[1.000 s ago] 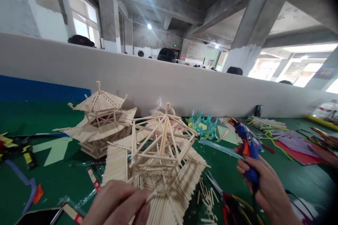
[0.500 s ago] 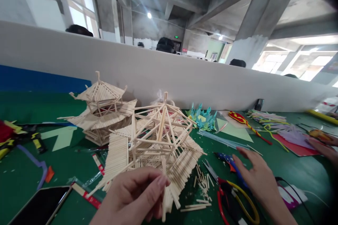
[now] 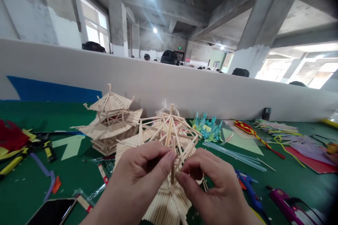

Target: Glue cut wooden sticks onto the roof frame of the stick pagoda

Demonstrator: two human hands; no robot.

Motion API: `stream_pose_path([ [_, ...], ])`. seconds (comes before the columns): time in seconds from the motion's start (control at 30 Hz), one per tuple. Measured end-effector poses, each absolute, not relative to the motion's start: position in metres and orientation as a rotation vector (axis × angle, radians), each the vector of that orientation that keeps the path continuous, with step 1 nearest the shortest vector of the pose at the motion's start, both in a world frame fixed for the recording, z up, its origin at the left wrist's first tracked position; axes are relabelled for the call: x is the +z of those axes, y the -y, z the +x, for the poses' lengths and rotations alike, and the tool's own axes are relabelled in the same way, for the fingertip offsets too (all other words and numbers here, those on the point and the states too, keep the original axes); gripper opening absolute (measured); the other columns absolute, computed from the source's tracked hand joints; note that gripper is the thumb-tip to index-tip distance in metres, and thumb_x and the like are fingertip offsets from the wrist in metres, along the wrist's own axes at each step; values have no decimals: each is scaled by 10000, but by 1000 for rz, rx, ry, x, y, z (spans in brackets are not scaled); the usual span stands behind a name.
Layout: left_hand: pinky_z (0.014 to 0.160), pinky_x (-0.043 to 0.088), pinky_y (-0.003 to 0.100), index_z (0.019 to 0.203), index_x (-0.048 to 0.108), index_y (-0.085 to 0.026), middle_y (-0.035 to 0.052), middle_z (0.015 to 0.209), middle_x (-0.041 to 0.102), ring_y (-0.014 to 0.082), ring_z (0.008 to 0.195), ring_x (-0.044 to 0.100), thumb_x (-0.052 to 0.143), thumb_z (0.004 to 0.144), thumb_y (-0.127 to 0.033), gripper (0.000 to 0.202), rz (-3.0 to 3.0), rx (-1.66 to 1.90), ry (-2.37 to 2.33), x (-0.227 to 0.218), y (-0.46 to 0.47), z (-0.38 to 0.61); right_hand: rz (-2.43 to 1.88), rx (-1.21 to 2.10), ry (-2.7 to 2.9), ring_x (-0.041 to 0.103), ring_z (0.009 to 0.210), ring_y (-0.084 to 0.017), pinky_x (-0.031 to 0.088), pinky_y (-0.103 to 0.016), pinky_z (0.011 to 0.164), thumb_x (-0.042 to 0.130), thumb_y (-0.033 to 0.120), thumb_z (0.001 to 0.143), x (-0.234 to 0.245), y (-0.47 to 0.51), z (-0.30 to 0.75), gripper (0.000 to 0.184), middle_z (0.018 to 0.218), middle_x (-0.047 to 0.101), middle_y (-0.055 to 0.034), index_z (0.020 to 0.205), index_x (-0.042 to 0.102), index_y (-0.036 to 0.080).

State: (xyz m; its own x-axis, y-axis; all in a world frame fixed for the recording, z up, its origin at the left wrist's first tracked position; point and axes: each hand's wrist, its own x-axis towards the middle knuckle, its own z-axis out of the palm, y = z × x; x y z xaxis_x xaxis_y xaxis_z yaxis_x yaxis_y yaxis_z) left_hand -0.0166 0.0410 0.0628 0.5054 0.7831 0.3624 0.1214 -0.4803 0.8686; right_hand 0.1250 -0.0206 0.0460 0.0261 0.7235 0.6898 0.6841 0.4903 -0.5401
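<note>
Pinched between the thumb and forefinger of my left hand [image 3: 144, 174] is a thin wooden stick [image 3: 173, 168], held upright. My right hand [image 3: 213, 182] has its thumb and forefinger brought together beside the lower part of that stick; whether they grip it or something small is hidden. Behind both hands stands a pavilion model [image 3: 170, 132] made of wooden sticks, with an open roof frame over a slatted lower roof. My hands cover much of its middle. A finished-looking stick pagoda [image 3: 111, 123] with tiered slatted roofs is to its left.
A phone [image 3: 52, 212] lies at front left, near red-and-white packets [image 3: 102, 174]. On the right are a blue glue gun [image 3: 249, 188] and a purple tool with a cord [image 3: 287, 205]. Turquoise folded paper [image 3: 207, 128] sits against the white partition [image 3: 185, 84].
My right hand has come left from beside the blue glue gun and closed near the stick. My left hand has risen slightly, still holding the stick. The view has shifted.
</note>
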Motion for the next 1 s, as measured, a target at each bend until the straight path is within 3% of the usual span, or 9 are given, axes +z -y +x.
stream_pose_path([
  [0.33,504,460,250,575,572,-199,-9,578,576,146,577,550,522,749,-282,200,1914,1079,-712,72,-56,-7,-1266,277,1594,413,493,-59,340,-185,455,552,178,719,64,-3,122,99,543,497,41,629,582,150],
  [0.47,488,433,194,645,616,-216,-36,586,598,110,570,547,509,782,-267,182,2014,1055,-683,74,-65,-11,-1294,467,1555,356,445,-50,290,-176,398,525,194,725,69,-13,126,139,492,437,58,593,531,149],
  [0.6,537,442,152,799,640,-276,-66,723,648,87,653,583,556,771,-276,89,2192,1212,-711,72,-81,-24,-1416,605,1606,334,479,-57,275,-190,422,507,170,714,74,-25,146,134,514,398,57,582,496,158],
  [0.8,689,440,187,877,613,-291,-47,868,593,99,822,563,560,778,-262,116,2387,1230,-715,61,-100,-36,-1534,856,1748,277,483,-61,226,-213,434,509,149,679,80,-38,167,140,500,333,66,547,465,164],
  [1.0,728,411,203,952,566,-273,-28,921,526,99,877,505,512,812,-190,171,2554,1160,-564,53,-106,-29,-1619,911,1851,280,478,-65,219,-212,420,483,145,654,85,-41,160,130,496,317,68,536,436,174],
])
